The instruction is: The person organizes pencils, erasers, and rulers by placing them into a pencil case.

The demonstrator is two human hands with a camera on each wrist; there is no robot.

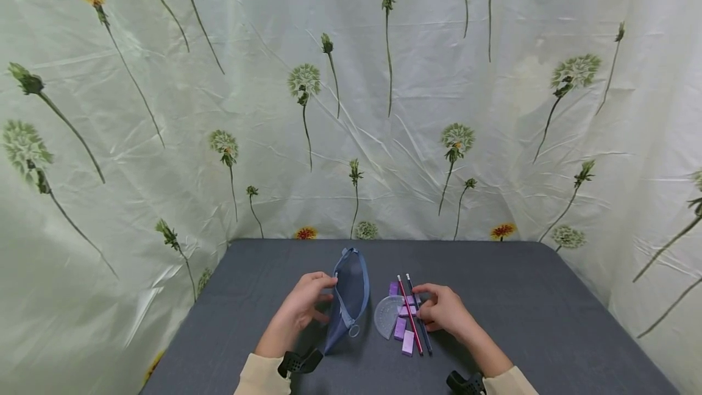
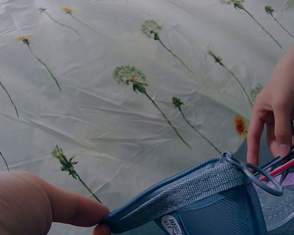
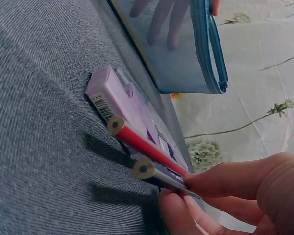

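Note:
My left hand [image 1: 304,300] pinches the rim of a blue mesh zipper pouch [image 1: 337,327] between thumb and fingers. The pouch stands upright with its mouth unzipped, and a ring pull [image 2: 264,178] hangs at its near end. To its right, my right hand [image 1: 443,311] pinches a dark pencil [image 3: 161,177], thumb on one side and fingers on the other. A red pencil [image 1: 412,322] runs alongside, its shaft right at the thumb tip. Both pencils cross over several small purple blocks [image 1: 408,343], one bearing a barcode. A clear half-round protractor [image 1: 386,317] lies between blocks and pouch.
A dark grey cloth-covered table [image 1: 521,303] spreads under everything. Behind it hangs a pale curtain [image 1: 263,108] printed with dandelions, reaching down to the table's far edge. Black straps sit on both wrists below cream sleeves [image 1: 263,375].

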